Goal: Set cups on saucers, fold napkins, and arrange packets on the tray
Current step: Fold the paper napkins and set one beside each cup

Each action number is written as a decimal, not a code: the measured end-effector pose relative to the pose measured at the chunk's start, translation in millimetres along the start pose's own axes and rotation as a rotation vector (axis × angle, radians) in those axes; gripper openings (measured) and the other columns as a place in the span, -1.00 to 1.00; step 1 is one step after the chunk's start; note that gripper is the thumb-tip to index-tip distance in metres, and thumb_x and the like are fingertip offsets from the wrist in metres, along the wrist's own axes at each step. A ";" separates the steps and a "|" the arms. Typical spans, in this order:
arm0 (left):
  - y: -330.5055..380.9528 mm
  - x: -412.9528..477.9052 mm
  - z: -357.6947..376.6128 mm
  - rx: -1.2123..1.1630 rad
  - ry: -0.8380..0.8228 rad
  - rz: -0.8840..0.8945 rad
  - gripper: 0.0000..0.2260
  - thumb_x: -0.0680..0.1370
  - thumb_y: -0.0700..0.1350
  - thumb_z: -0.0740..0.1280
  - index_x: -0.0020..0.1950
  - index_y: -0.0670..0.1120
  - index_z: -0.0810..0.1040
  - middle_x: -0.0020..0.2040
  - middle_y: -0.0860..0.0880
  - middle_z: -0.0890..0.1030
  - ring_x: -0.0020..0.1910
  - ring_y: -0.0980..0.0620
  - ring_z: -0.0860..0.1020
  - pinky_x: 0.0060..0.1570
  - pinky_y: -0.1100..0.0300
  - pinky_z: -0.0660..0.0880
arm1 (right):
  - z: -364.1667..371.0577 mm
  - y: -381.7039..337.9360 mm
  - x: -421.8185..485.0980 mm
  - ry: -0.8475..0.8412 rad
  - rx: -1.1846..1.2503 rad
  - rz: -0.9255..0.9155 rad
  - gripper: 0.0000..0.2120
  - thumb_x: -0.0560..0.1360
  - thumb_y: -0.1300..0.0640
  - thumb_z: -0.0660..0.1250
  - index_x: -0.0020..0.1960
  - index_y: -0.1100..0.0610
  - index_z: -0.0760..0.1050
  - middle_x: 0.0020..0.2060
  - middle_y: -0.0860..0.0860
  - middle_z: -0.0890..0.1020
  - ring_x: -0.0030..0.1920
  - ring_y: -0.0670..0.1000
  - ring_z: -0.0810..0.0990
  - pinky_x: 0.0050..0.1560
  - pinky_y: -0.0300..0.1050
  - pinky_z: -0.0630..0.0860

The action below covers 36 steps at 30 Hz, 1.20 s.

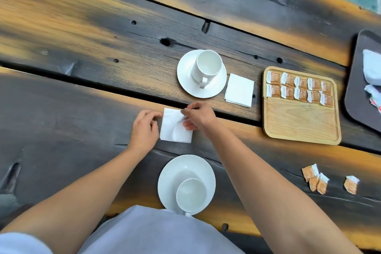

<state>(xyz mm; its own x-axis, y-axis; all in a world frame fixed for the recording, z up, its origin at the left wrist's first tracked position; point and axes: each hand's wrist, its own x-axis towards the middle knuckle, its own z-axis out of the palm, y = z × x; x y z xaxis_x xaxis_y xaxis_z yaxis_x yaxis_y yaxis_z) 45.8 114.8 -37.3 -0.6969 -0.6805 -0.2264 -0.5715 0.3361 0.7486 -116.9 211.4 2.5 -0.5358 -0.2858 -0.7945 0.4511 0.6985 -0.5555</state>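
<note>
Pinches a raised flap of the napkin between thumb and fingers of the right hand. Holds the napkin's left edge with the curled fingers of the left hand, thumb at the upper corner. Works flat on the dark desk, between the near saucer bearing the near cup and the far saucer bearing the far cup. Just right of the far saucer, a folded napkin. Farther right, a wooden tray with ten packets in two rows along its far side. Beside the right forearm, four loose packets. At the right border, a dark tray, partly cut off.
</note>
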 end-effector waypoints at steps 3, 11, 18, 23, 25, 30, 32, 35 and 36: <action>-6.5 1.1 -6.0 -0.047 -0.008 -0.193 -0.80 0.58 -0.26 0.26 0.07 -0.01 0.60 -0.02 0.03 0.59 -0.17 0.10 0.57 0.04 0.02 0.57 | 6.9 0.7 4.5 0.010 -0.125 -0.025 -0.70 0.41 -0.04 0.50 -0.04 0.13 0.50 -0.22 0.11 0.67 -0.40 0.04 0.63 -0.30 -0.05 0.66; -5.6 3.5 -2.6 -0.102 -0.107 -0.278 -0.85 0.56 -0.13 0.33 0.09 -0.01 0.62 -0.11 0.02 0.65 -0.21 0.01 0.64 0.01 0.01 0.60 | 14.4 2.7 8.5 0.014 -0.289 -0.025 -0.57 0.43 -0.18 0.41 0.10 0.10 0.44 -0.06 0.11 0.67 -0.29 0.06 0.66 -0.29 -0.07 0.64; -3.5 6.3 3.8 -0.054 -0.153 -0.232 -0.85 0.50 -0.10 0.44 0.06 -0.01 0.62 -0.17 0.03 0.61 -0.32 0.07 0.53 -0.15 0.20 0.51 | 8.2 12.8 12.1 0.078 -0.361 -0.162 -0.71 0.46 0.22 0.30 0.17 0.05 0.55 -0.24 -0.03 0.62 -0.11 0.09 0.65 -0.08 -0.08 0.58; 1.3 8.0 7.3 0.096 -0.186 -0.164 -0.81 0.44 -0.15 0.50 -0.02 0.01 0.56 -0.19 0.03 0.50 -0.21 0.02 0.49 -0.16 0.15 0.46 | -1.6 19.0 12.6 0.033 -0.707 -0.333 -0.57 0.41 0.36 0.24 0.17 -0.01 0.58 0.07 0.08 0.45 0.12 0.11 0.50 0.14 -0.09 0.46; 1.8 9.4 7.6 0.109 -0.173 -0.165 -0.81 0.43 -0.16 0.50 -0.06 0.03 0.54 -0.21 0.05 0.49 -0.19 0.01 0.51 -0.23 0.19 0.41 | -3.2 19.2 12.3 0.011 -0.775 -0.343 -0.58 0.43 0.35 0.26 0.18 -0.01 0.56 0.13 0.09 0.42 0.17 0.13 0.49 0.21 0.02 0.48; -0.3 10.6 8.2 0.123 -0.175 -0.159 -0.79 0.43 -0.15 0.51 -0.08 0.07 0.52 -0.23 0.07 0.49 -0.22 0.07 0.48 -0.27 0.25 0.31 | -1.0 16.9 14.2 0.005 -0.859 -0.376 -0.80 0.48 0.23 0.31 0.08 0.04 0.51 0.10 0.06 0.42 0.09 0.15 0.51 0.12 0.03 0.50; -0.8 10.7 8.5 0.127 -0.177 -0.157 -0.79 0.43 -0.14 0.51 -0.08 0.07 0.52 -0.23 0.07 0.49 -0.22 0.07 0.48 -0.25 0.23 0.33 | 1.4 15.3 16.5 0.030 -0.872 -0.381 -0.91 0.51 0.20 0.29 0.00 0.07 0.49 0.06 0.07 0.43 0.05 0.17 0.53 0.09 0.04 0.51; -0.9 11.6 9.2 0.129 -0.171 -0.155 -0.80 0.43 -0.14 0.51 -0.07 0.05 0.53 -0.23 0.06 0.49 -0.22 0.06 0.48 -0.24 0.22 0.34 | 4.7 13.0 21.0 0.053 -0.848 -0.378 -0.95 0.53 0.15 0.30 -0.04 0.08 0.53 0.05 0.09 0.44 0.04 0.17 0.53 0.10 0.05 0.51; -1.2 11.5 9.3 0.137 -0.171 -0.149 -0.80 0.43 -0.14 0.51 -0.07 0.05 0.53 -0.23 0.06 0.50 -0.22 0.06 0.48 -0.25 0.22 0.33 | 5.9 12.2 22.1 0.055 -0.816 -0.373 -0.94 0.53 0.13 0.31 -0.04 0.08 0.54 0.05 0.10 0.45 0.05 0.16 0.52 0.12 0.04 0.50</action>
<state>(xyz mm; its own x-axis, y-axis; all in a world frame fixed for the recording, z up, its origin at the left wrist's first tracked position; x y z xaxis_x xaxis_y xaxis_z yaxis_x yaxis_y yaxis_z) 34.5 112.6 -46.6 -0.6568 -0.6134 -0.4386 -0.7186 0.3329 0.6106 -119.0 209.7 -23.2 -0.5885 -0.5704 -0.5731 -0.3954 0.8213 -0.4113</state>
